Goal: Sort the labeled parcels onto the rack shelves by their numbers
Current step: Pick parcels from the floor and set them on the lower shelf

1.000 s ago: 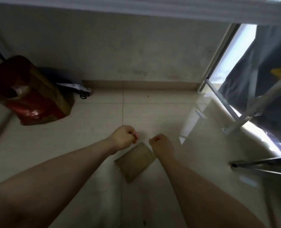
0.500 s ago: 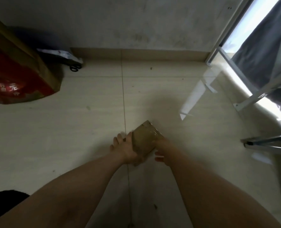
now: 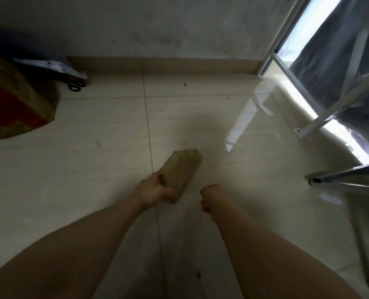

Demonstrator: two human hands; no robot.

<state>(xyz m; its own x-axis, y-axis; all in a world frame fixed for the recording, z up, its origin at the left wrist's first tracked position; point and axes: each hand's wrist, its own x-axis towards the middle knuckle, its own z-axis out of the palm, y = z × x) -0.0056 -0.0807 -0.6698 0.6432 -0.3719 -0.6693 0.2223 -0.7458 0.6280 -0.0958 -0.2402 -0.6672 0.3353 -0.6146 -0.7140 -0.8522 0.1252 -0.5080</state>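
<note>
We look down at a pale beige tiled floor [image 3: 97, 169]. The small brown cardboard parcel [image 3: 182, 167] sits just under the middle of the view, toward 6 o'clock. Its long axis runs from 7 o'clock up to 1 o'clock. Our left hand [image 3: 155, 190] grasps the parcel's near end at 7 o'clock, with the fingers wrapped round the edge and the thumb on top. We cannot tell whether the far end touches the floor, and the picture is too blurred to make out any number on the parcel.

Our right hand [image 3: 210, 196] is at 4 o'clock from the parcel, near it but not touching. Its fingers are curled under into a fist, and we see nothing in them.

At 9 o'clock, against the left edge, stands a large red and brown cardboard box [image 3: 17, 108]. At 10 o'clock, by the skirting of the grey plaster wall [image 3: 157, 24], lies a grey plastic mailer bag [image 3: 49, 66]. A pair of black-handled scissors [image 3: 74, 86] lies just beside it.

From 1 to 3 o'clock the white metal rack frame [image 3: 321, 117] slants across the view in front of a dark grey curtain [image 3: 341, 50], with bright daylight between them. At 3 o'clock a grey metal bar [image 3: 341, 182] lies low over the tiles, well apart from both hands.
</note>
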